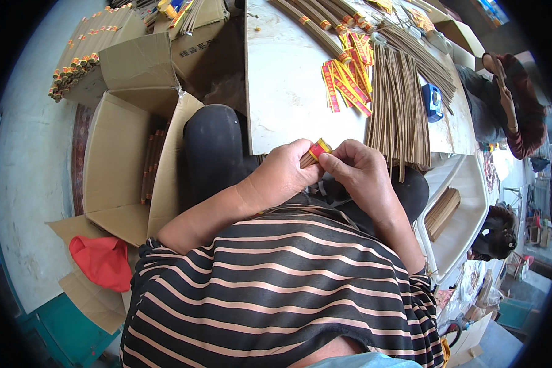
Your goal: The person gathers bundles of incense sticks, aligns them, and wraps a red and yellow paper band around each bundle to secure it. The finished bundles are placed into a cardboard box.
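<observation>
While the stick bundle [306, 161] is clamped in the fingers of the left hand [282, 167], its long axis is angled up-right from them; its red-yellow band [318, 150] is touched by the right hand [365, 175]; right-finger closure can't be told.

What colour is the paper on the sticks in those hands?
The paper is red and yellow, head view.

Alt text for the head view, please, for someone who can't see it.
A left hand grips a bundle of brown sticks, with the right hand at its red-and-yellow band. Loose sticks and red-and-yellow strips lie on the white table ahead; an open cardboard box stands at left.
</observation>
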`<move>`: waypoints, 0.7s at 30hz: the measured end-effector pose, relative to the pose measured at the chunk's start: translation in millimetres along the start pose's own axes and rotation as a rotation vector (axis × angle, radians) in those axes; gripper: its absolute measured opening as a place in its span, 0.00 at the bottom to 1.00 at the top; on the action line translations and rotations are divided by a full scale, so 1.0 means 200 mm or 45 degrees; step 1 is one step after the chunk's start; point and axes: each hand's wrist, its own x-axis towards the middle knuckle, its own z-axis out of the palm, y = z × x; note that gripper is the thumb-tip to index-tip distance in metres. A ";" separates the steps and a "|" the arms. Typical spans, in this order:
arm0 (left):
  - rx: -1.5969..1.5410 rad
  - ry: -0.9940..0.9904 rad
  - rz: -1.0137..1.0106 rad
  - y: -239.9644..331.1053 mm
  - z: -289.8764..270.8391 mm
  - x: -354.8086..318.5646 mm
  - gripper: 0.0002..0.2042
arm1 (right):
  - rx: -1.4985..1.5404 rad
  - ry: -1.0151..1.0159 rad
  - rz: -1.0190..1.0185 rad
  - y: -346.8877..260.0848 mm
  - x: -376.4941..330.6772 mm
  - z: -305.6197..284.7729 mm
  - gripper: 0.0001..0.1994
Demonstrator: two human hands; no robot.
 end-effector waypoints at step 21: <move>-0.444 -0.194 -0.072 0.01 -0.05 -0.01 0.17 | 0.004 -0.010 -0.035 0.06 0.04 -0.02 0.16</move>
